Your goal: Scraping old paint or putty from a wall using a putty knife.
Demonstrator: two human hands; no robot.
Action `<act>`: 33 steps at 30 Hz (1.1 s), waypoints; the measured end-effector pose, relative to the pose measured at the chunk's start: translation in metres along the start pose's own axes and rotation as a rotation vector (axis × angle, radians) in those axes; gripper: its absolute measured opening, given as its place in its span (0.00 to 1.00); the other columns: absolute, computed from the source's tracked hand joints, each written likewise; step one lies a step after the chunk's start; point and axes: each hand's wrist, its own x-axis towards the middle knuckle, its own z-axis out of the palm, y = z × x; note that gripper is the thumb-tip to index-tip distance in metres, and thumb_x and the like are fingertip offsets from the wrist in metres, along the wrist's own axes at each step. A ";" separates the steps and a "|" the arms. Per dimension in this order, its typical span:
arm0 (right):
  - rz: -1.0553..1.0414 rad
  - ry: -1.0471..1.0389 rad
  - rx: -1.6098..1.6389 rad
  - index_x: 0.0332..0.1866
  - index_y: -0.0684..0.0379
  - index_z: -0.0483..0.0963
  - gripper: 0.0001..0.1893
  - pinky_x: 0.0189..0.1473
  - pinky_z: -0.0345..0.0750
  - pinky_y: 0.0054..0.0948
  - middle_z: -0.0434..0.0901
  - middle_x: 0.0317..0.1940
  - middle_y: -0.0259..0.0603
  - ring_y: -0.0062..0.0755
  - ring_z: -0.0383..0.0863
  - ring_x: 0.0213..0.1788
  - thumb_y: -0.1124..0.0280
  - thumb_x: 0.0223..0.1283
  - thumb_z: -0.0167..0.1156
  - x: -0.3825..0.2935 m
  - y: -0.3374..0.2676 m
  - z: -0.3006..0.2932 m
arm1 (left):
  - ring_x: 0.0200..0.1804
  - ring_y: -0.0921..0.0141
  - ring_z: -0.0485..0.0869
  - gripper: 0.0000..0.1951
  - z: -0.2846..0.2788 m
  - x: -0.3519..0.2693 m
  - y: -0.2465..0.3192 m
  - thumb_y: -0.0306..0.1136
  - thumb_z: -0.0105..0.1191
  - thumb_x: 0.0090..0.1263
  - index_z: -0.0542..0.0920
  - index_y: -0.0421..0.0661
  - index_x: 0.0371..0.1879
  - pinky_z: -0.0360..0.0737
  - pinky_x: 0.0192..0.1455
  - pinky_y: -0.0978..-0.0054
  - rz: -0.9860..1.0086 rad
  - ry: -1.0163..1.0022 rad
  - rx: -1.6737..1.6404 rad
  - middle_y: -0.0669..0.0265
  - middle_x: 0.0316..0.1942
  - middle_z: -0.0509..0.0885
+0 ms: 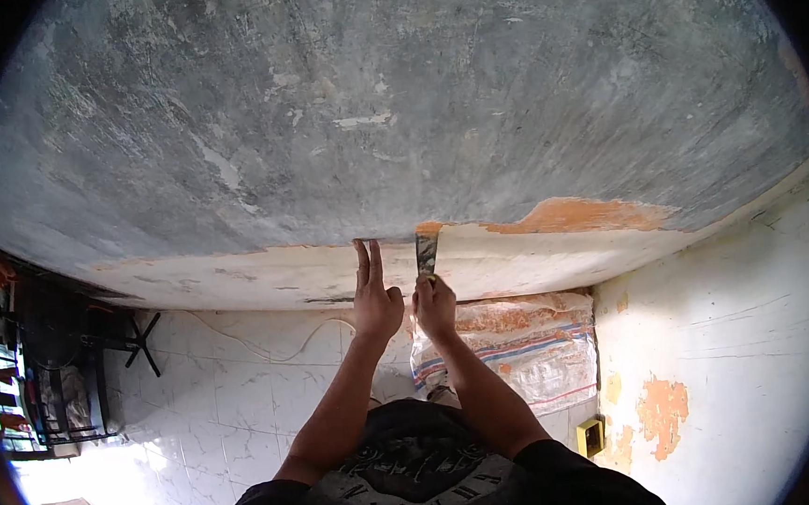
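My right hand (436,308) is closed on the handle of a flat scraper (427,249), whose blade points up against the wall. The blade's tip meets the line where the scraped grey wall (396,126) borders the cream paint (539,264) lower down. Beside it, my left hand (378,303) rests on the cream part, two fingers extended to the edge of the grey area, and holds nothing. An orange patch (578,216) shows along that border, right of the scraper.
A striped woven plastic sheet (539,363) with orange flakes lies on the tiled floor (246,397) by the wall. A thin cable (282,360) runs over the tiles. Black furniture (68,374) stands at left, a yellow box (590,438) near the right wall (732,314), which has orange patches.
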 end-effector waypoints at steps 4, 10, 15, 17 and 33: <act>-0.238 -0.060 0.003 0.33 0.62 0.72 0.15 0.23 0.68 0.28 0.71 0.15 0.31 0.19 0.68 0.18 0.61 0.71 0.55 0.042 -0.087 -0.005 | 0.76 0.46 0.55 0.46 0.000 0.004 0.011 0.16 0.43 0.54 0.47 0.46 0.79 0.75 0.65 0.59 -0.032 0.046 0.010 0.49 0.80 0.39; -0.149 -0.040 -0.237 0.31 0.63 0.71 0.17 0.22 0.69 0.29 0.72 0.14 0.35 0.23 0.72 0.17 0.60 0.72 0.52 0.003 0.006 -0.016 | 0.76 0.46 0.54 0.46 0.002 0.002 0.005 0.16 0.44 0.55 0.46 0.45 0.78 0.75 0.65 0.58 -0.027 0.029 -0.026 0.48 0.80 0.38; -0.041 -0.016 -0.310 0.31 0.63 0.71 0.17 0.19 0.68 0.26 0.71 0.13 0.32 0.21 0.71 0.15 0.61 0.73 0.51 -0.010 0.037 -0.013 | 0.76 0.46 0.54 0.46 -0.001 0.001 0.009 0.17 0.45 0.56 0.46 0.45 0.79 0.75 0.65 0.58 -0.062 -0.012 -0.032 0.48 0.80 0.37; 0.033 -0.071 -0.147 0.31 0.62 0.71 0.18 0.18 0.68 0.27 0.70 0.12 0.33 0.22 0.70 0.13 0.60 0.74 0.51 -0.011 0.039 -0.009 | 0.77 0.47 0.54 0.46 0.002 0.001 0.008 0.17 0.45 0.56 0.45 0.46 0.79 0.75 0.66 0.58 -0.082 0.001 -0.033 0.49 0.80 0.37; -0.276 -0.025 0.030 0.30 0.62 0.68 0.19 0.20 0.64 0.25 0.69 0.14 0.32 0.19 0.66 0.16 0.59 0.75 0.49 0.025 -0.074 0.003 | 0.77 0.47 0.53 0.47 -0.005 0.001 0.012 0.17 0.44 0.54 0.46 0.46 0.79 0.73 0.68 0.58 -0.146 -0.028 -0.077 0.49 0.80 0.38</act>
